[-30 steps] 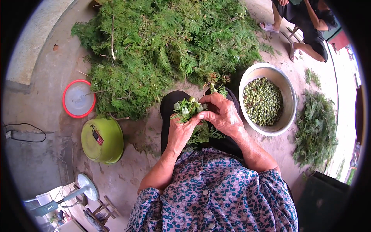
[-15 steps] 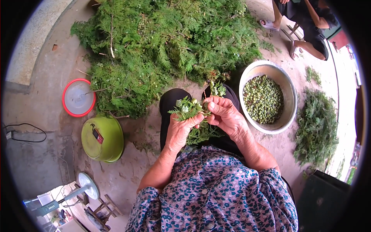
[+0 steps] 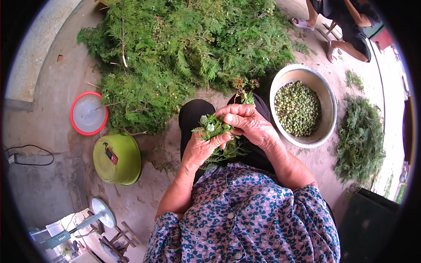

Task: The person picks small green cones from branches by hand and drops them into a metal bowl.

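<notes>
Right hand [image 3: 251, 125] moved left, pinching the sprig [image 3: 218, 127] at its far edge. Left hand [image 3: 201, 150] clamped it alongside; berries [image 3: 210, 127] remained, work apparently unfinished.

The right hand [image 3: 256, 129] is covering part of the conifer sprig [image 3: 209, 125]; the left hand [image 3: 197, 151] is hiding its lower end. The upper edge is cutting off the conifer pile [image 3: 175, 52] and a co-worker [image 3: 356, 44]; the lower edge is cropping the floral shirt [image 3: 250, 210]. A black-and-red device [image 3: 112, 156] is appearing too small to identify.
</notes>
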A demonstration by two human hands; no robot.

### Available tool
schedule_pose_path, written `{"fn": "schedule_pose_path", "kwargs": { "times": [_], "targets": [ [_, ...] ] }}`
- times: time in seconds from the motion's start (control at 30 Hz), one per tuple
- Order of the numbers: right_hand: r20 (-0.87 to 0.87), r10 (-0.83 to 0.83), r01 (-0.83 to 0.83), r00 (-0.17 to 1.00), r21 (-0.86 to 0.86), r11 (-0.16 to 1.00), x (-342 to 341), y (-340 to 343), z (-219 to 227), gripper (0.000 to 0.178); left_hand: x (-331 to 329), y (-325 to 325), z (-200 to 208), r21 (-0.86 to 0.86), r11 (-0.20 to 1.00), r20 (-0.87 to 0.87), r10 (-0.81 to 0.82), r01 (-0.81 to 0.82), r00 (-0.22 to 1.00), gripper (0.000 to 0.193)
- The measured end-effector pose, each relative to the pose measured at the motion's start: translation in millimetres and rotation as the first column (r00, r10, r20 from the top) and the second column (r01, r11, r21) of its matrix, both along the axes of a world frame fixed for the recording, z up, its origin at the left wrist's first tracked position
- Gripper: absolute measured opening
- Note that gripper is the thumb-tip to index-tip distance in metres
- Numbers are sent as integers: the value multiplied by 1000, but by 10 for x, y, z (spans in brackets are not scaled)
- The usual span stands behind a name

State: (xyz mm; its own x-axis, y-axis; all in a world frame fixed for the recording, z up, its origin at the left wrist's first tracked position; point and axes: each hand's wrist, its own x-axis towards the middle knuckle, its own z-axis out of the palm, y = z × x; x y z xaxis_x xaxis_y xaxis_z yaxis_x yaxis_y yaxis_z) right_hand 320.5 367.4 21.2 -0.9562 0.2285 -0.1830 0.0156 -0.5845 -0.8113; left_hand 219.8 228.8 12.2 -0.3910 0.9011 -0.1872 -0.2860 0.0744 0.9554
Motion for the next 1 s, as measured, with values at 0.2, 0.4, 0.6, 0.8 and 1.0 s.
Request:
{"fn": "schedule_pose_path", "kwargs": {
  "times": [0.2, 0.4, 0.6, 0.8, 1.0],
  "targets": [
    [43, -159, 149, 986, 185, 971, 23, -34, -83, 24, -6, -4, 63, -15, 987, -9, 161, -161, 987, 17],
    [239, -162, 159, 957, 30, 987, 41, -93, -88, 22, 21, -13, -7, 2, 987, 145, 157, -159, 977, 11],
    [-18, -283, 254, 959, -392, 884, 66, 132, -230, 15, 34, -2, -72, -43, 950, 325, 306, -309, 895, 6],
    [-33, -219, 217, 975, -59, 974, 209, 66, -60, 16, 22, 20, -79, -3, 940, 262, 331, -342, 906, 7],
    [-262, -223, 343, 939, 767, 542, 45, -88, -192, 25, 46, 23, -40, -45, 956, 254, 293, -291, 922, 11]
  ]
}}
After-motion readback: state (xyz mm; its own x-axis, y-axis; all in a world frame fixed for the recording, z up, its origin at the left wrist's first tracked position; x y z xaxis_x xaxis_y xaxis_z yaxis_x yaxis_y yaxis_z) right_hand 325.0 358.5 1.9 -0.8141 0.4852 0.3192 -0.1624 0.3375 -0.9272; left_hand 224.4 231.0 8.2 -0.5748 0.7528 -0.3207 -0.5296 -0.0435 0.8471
